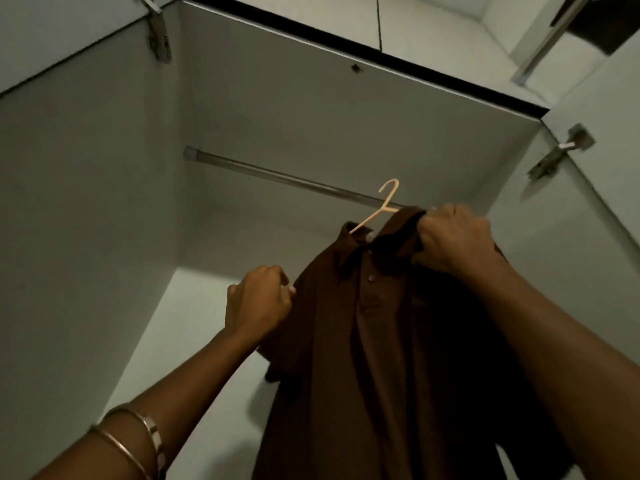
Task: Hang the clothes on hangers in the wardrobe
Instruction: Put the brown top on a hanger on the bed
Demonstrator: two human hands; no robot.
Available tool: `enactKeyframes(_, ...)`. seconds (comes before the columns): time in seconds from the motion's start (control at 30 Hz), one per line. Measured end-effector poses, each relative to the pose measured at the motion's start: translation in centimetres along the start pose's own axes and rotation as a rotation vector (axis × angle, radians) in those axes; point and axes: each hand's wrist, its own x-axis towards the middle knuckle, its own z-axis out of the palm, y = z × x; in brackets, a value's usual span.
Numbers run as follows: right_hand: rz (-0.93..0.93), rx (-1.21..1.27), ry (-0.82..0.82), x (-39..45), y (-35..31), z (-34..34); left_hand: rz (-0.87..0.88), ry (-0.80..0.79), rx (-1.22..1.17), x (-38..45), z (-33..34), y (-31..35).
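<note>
Brown polo shirt [388, 341], centre-right of frame, hangs lengthwise downward, collar up, buttoned placket, soft matte cloth. Thin pale hanger [381, 206] hook points upper right, just before the metal rail [277, 174]. Right hand [450, 237] grips the collar; left hand [258, 299] pinches the shoulder edge.
</note>
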Motion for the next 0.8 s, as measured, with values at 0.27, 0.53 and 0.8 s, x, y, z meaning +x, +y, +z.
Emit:
enactKeyframes(0.27,0.026,-0.186,0.011,9.3,-5.4,1.3,0.147,-0.092,0.074,4.6,2.6,-2.6)
enactKeyframes(0.53,-0.05,-0.322,-0.053,12.0,-7.5,3.8,0.19,-0.08,0.042,7.3,4.4,-4.8)
enactKeyframes(0.8,-0.236,-0.363,0.056,9.8,-6.8,4.5,0.165,-0.118,-0.029,4.1,8.5,-4.2)
